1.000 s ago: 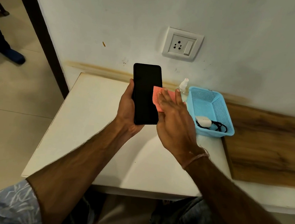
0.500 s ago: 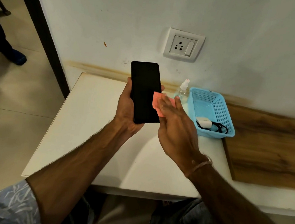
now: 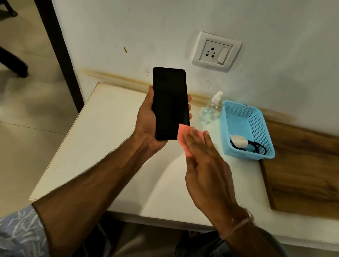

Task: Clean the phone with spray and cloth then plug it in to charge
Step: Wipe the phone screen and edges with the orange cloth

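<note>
— While the left hand keeps its fingers wrapped round the black phone, upright above the white table, what has changed?

— The right hand, fingers flat and nearly straight, has slid the pink cloth down from mid-screen to the phone's lower right corner.

— And the containers?

— A blue basket by the wall holds a white charger and black cable. A clear spray bottle stands just left of it, below the wall socket.
</note>
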Demonstrator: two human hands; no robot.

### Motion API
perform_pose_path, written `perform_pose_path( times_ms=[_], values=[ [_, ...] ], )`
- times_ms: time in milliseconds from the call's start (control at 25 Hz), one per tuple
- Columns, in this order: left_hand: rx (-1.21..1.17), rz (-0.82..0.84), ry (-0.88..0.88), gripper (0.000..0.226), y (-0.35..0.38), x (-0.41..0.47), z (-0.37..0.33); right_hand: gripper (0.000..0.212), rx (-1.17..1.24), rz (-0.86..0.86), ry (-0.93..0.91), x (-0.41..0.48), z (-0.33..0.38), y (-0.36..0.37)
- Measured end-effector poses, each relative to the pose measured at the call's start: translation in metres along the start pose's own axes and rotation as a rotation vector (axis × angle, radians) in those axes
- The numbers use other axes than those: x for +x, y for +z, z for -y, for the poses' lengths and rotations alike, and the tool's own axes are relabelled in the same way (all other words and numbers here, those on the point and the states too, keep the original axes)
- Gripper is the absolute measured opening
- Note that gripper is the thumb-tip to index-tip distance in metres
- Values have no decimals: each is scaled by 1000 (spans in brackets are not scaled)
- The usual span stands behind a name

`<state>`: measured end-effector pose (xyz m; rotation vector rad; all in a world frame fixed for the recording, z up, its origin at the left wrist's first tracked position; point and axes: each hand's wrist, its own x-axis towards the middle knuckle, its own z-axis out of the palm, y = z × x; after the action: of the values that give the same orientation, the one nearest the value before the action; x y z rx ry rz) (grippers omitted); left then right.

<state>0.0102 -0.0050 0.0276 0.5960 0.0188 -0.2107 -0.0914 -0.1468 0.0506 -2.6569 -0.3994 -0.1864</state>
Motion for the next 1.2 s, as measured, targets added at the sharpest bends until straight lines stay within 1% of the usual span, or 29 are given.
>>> perform_pose_path(
  times_ms=[160,280,440,560,640,760,920,1000,1080,1200],
  values=[
    [-7,-7,-32,77,2,1,4,49,-23,-45,27,38,2,-9],
    [-11,-67,-47,70,2,0,6,51,-36,-37,83,62,7,-11],
    [-26,1,-24,77,1,-1,-3,50,-3,-37,-8,30,8,-4],
    [-18,18,-26,80,0,0,-1,51,12,-8,-14,-2,2,2],
    [-34,20,-35,80,1,1,2,51,-12,-9,-13,-3,-3,1],
    [-31,24,-43,80,1,3,5,48,-10,-47,-36,18,-6,-2],
    [-72,-5,-103,74,3,0,7,50,31,-64,8,44,-1,0],
    [-54,15,-86,77,2,-1,3,50,28,-85,-58,31,2,5],
    [-60,41,-58,80,1,-1,-2,51,9,-56,-123,11,5,10],
    [-82,43,-64,80,3,-1,-1,53,-29,-27,-144,-6,1,8]
  ],
)
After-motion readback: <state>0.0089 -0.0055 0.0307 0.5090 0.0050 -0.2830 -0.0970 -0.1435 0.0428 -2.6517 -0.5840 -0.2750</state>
